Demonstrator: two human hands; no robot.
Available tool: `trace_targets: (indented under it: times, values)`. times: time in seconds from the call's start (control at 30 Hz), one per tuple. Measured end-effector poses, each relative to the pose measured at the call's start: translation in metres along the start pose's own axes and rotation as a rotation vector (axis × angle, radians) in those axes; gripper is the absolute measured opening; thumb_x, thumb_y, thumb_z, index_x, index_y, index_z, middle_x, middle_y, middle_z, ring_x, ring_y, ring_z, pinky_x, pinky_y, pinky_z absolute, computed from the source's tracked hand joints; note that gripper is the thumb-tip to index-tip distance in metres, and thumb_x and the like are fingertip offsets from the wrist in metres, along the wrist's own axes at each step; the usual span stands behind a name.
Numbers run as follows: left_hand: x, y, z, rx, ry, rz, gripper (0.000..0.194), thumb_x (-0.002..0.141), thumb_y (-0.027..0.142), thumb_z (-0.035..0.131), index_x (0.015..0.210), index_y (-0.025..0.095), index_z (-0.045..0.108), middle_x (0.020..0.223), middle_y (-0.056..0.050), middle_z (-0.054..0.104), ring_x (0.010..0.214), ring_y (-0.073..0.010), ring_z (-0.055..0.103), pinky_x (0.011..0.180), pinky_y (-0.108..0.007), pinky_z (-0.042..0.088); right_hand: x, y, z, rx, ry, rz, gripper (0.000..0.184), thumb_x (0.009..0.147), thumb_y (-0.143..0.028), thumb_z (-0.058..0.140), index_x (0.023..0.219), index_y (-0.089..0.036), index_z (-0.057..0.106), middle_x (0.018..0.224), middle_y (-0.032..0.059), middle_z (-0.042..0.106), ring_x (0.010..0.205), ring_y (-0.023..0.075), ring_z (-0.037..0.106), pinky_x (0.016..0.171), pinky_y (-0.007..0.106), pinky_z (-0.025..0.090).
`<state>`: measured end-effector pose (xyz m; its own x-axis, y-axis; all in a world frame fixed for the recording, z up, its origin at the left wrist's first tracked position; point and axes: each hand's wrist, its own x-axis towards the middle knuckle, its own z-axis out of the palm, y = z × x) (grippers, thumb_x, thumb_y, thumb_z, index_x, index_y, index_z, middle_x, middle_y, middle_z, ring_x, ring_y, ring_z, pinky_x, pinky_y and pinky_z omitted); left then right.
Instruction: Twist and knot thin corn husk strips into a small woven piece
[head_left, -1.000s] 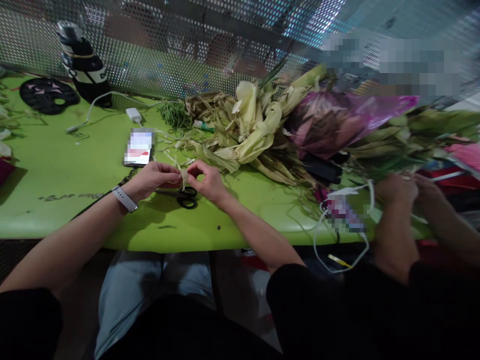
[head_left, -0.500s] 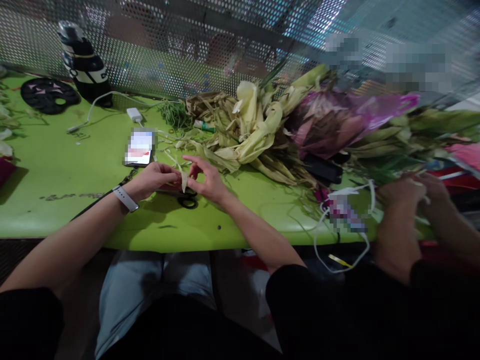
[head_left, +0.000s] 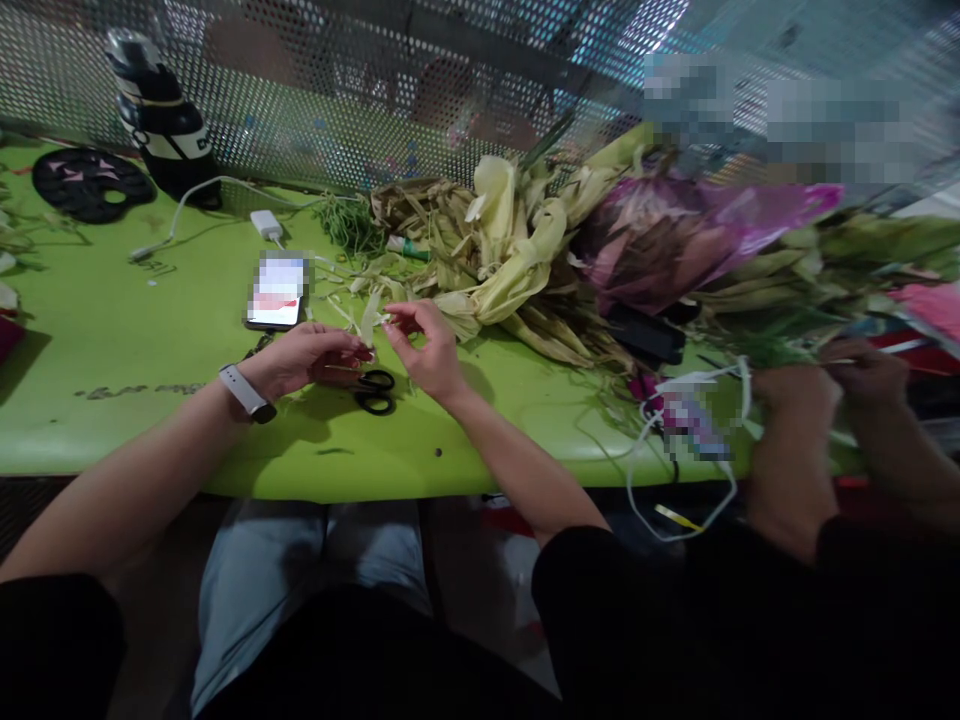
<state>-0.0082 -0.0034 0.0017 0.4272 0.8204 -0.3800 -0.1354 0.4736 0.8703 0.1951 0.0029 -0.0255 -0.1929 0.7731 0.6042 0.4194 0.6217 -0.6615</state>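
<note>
My left hand (head_left: 319, 355), with a watch on a pale band at the wrist, is closed on a pale strip of corn husk (head_left: 369, 318) that stands up from its fingertips. Close by on the right, my right hand (head_left: 429, 355) has its thumb and forefinger brought together near the strip. A small whitish bit shows at those fingertips, too small to name. Black-handled scissors (head_left: 375, 392) lie on the green table (head_left: 225, 440) just below and between the hands; their blades are hidden by my left hand.
Corn husks (head_left: 517, 250) are heaped behind my right hand, beside a pink plastic bag (head_left: 652, 240). A phone (head_left: 276, 290), a black bottle (head_left: 169, 125) and a black mask (head_left: 94, 185) are to the left. Another person's hands (head_left: 799, 395) work at the right, near a white cable (head_left: 634, 490).
My right hand's forefinger has bent in from pointing out, towards the thumb. The husk strip now points up instead of down, and my hands have drawn slightly apart, baring more of the scissors.
</note>
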Motion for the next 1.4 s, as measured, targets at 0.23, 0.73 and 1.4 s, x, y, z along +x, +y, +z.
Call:
trace_targets:
  times: [0.23, 0.73, 1.4]
  values:
    - [0.001, -0.001, -0.004, 0.014, 0.022, 0.032, 0.017, 0.072, 0.026, 0.078, 0.079, 0.011, 0.074, 0.086, -0.009, 0.074, 0.070, -0.0123, 0.065, 0.076, -0.030, 0.056, -0.002, -0.010, -0.008, -0.157, -0.075, -0.246, 0.013, 0.088, -0.032, 0.060, 0.097, -0.027, 0.069, 0.094, 0.0057, 0.062, 0.092, 0.0202, 0.061, 0.082, 0.038, 0.054]
    - [0.002, -0.004, -0.003, 0.025, 0.046, 0.051, 0.019, 0.069, 0.029, 0.078, 0.078, 0.012, 0.074, 0.073, -0.004, 0.066, 0.063, -0.0086, 0.058, 0.065, -0.022, 0.051, 0.000, 0.000, -0.007, -0.297, -0.155, -0.425, 0.014, 0.089, -0.031, 0.061, 0.095, -0.024, 0.071, 0.091, 0.0058, 0.068, 0.086, 0.0209, 0.061, 0.075, 0.039, 0.050]
    - [0.005, -0.007, 0.001, 0.095, 0.101, 0.117, 0.013, 0.072, 0.024, 0.072, 0.065, 0.013, 0.073, 0.069, -0.005, 0.067, 0.060, -0.0081, 0.054, 0.063, -0.022, 0.046, 0.001, -0.006, -0.006, -0.260, -0.220, -0.323, 0.015, 0.092, -0.034, 0.058, 0.093, -0.023, 0.069, 0.092, 0.0064, 0.067, 0.090, 0.0216, 0.061, 0.080, 0.039, 0.048]
